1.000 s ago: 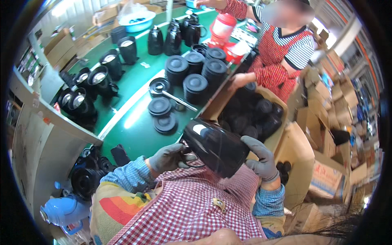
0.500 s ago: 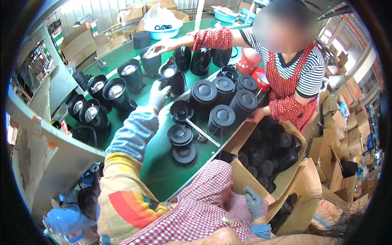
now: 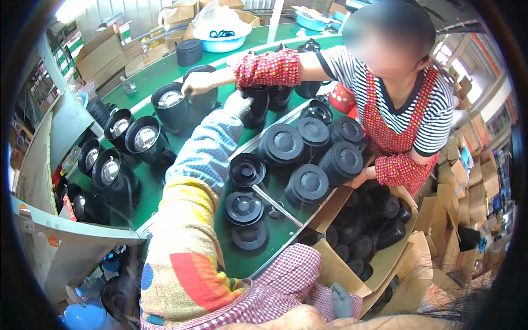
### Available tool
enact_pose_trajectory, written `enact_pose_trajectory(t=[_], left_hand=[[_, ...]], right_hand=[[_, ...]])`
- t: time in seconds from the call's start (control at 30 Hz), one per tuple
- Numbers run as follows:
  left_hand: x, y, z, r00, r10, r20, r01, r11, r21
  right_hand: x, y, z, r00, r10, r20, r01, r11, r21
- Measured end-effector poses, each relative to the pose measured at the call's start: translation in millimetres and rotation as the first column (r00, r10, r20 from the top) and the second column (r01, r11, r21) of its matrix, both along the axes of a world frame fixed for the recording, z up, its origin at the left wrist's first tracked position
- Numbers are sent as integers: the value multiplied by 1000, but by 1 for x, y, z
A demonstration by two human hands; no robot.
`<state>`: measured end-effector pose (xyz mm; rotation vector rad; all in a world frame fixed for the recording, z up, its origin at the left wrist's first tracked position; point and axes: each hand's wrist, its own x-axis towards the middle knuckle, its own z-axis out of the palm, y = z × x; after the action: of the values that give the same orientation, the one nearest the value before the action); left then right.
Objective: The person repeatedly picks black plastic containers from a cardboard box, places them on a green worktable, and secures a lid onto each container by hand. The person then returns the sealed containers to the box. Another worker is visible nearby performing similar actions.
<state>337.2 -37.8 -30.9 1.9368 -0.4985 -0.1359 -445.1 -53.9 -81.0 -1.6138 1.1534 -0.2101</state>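
My left hand [image 3: 239, 104], in a pale glove, is stretched across the green bench with its fingers curled at the upper side of a black jug [image 3: 256, 110]. Part of the grip is hidden by the hand itself. Low in the picture, my right hand [image 3: 342, 303] in a grey glove lies on my checked apron, fingers straight and holding nothing. Near my left forearm stand several dark jugs with silvery insides, among them a jug [image 3: 170, 113] whose rim a co-worker's hand [image 3: 199, 82] touches. Stacked round black lids [image 3: 280, 144] sit right of my left arm.
A cardboard box [image 3: 379, 269] full of black parts stands at the bench's right edge. Loose lids [image 3: 243, 208] and a thin pale rod [image 3: 278, 206] lie near me. Behind are a light blue basin [image 3: 223, 43] and a stack of black discs [image 3: 189, 52]. The co-worker's arm crosses the bench.
My left hand has moved away from me and to the right in the picture. The co-worker's hand has come down to a jug rim. The view has shifted; jugs on the left appear nearer.
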Motion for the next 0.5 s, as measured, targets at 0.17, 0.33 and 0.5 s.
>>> enact_pose_trajectory(t=[0.17,0.33,0.5], left_hand=[[-58,13,37,990,134,-43,-130,989,73],[-124,148,46,733,-14,680,-192,955,227],[-141,275,55,567,161,808,-708,596,378]], right_hand=[[-5,-6,-12,1000,20,-14,-20,1000,-10],[-56,-27,-71,999,-28,30,27,1000,11],[-30,-18,-55,997,72,27,-71,997,-25]])
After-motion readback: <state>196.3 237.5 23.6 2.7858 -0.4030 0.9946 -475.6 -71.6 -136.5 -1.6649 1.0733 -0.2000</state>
